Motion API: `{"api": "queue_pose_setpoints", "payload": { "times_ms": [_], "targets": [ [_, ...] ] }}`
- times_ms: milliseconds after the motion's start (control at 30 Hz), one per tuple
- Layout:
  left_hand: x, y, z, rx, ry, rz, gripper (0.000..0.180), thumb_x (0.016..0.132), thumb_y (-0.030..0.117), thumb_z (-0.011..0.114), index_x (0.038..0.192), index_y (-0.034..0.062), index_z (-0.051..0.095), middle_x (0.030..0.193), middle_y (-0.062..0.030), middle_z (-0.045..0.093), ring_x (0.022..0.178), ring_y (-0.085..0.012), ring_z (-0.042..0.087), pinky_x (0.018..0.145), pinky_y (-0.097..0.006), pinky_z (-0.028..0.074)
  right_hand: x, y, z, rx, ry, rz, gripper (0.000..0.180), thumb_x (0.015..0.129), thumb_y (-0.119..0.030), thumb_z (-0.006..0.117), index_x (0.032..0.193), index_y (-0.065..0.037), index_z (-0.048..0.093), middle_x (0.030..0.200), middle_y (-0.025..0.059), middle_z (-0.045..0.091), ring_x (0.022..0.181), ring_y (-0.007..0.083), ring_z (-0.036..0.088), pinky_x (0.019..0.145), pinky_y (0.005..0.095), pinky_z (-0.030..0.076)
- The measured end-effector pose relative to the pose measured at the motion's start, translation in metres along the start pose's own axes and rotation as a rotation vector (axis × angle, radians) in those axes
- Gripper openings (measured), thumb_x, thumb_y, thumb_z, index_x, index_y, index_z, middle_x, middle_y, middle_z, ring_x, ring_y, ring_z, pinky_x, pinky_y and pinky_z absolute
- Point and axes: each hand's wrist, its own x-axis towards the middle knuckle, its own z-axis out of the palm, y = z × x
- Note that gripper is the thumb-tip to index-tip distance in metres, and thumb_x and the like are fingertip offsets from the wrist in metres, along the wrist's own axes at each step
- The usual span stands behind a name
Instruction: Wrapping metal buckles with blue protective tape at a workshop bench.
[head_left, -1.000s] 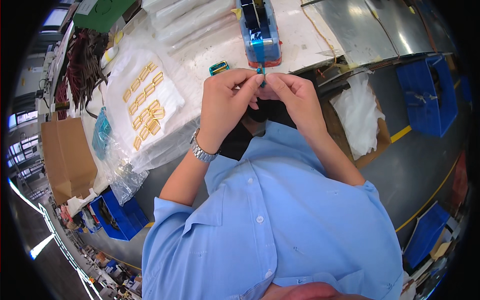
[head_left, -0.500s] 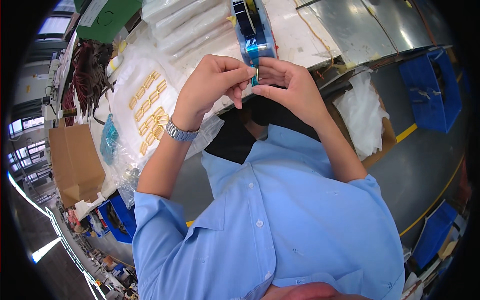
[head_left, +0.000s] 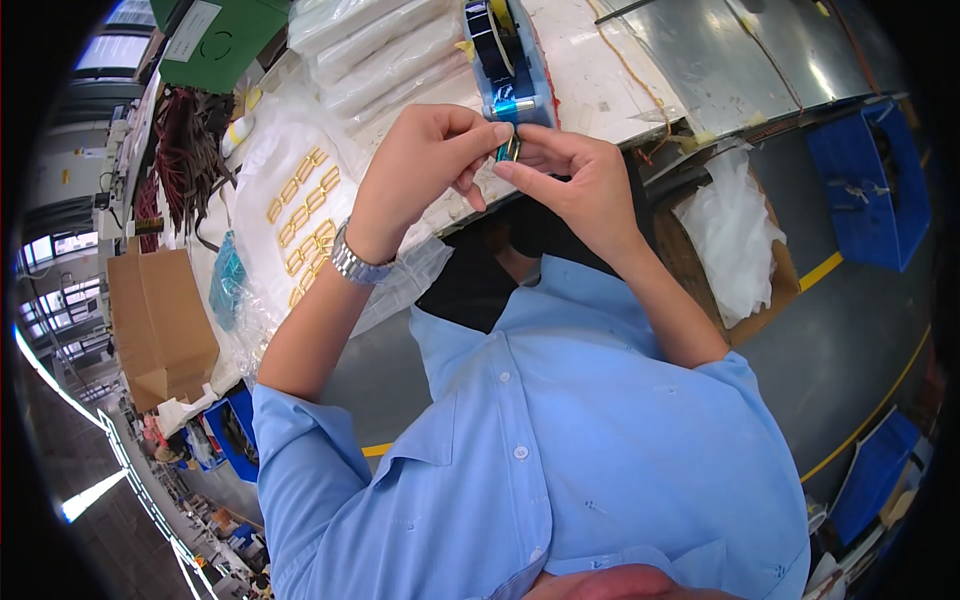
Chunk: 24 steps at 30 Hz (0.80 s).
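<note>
Just in front of a blue tape dispenser (head_left: 545, 80) with a dark blue roll (head_left: 490, 45), my two hands meet at the bench edge. Between my fingertips is a small gold buckle (head_left: 515, 148) with shiny blue-teal tape (head_left: 503, 153) on it. My left hand (head_left: 420, 165), below which a metal watch sits on the wrist, pinches it with thumb and forefinger. On the other side my right hand (head_left: 590, 180) closes thumb and fingers around its edge. The fingers partly hide the buckle. Several similar gold buckles (head_left: 297, 220) lie in rows on white sheeting to the left.
Clear plastic-wrapped stacks (head_left: 370, 50) lie behind the buckles. Dark straps (head_left: 185, 150), a green box (head_left: 220, 40) and a brown carton (head_left: 160, 325) are at left. On the right stand a carton with white plastic (head_left: 735, 240) and a blue bin (head_left: 870, 190).
The buckle has tilted and turned between my fingertips. My right hand has shifted slightly, its fingers drawing closer round the piece. The whole view has moved a little.
</note>
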Motion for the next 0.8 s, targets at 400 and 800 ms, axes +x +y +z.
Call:
{"api": "queue_pose_setpoints", "payload": {
  "times_ms": [400, 800],
  "targets": [
    [-0.023, -0.042, 0.048, 0.802, 0.62, 0.896, 0.039, 0.086, -0.005, 0.081, 0.124, 0.0011, 0.072, 0.105, -0.0114, 0.078, 0.087, -0.0214, 0.079, 0.076, -0.032, 0.063, 0.003, -0.006, 0.007, 0.22, 0.039, 0.114, 0.036, 0.098, -0.02, 0.081, 0.12, 0.008, 0.078, 0.099, 0.01, 0.082, 0.089, 0.0064, 0.072, 0.077, 0.0217, 0.057],
    [-0.023, -0.033, 0.045, 0.827, 0.597, 0.888, 0.036, 0.085, -0.003, 0.081, 0.12, 0.0025, 0.076, 0.098, -0.0101, 0.079, 0.085, -0.021, 0.08, 0.076, -0.032, 0.062, 0.006, -0.008, 0.006, 0.157, 0.061, 0.132, 0.032, 0.099, -0.022, 0.08, 0.112, 0.007, 0.079, 0.099, 0.0104, 0.082, 0.088, 0.0087, 0.074, 0.077, 0.0239, 0.058]
  ]
}}
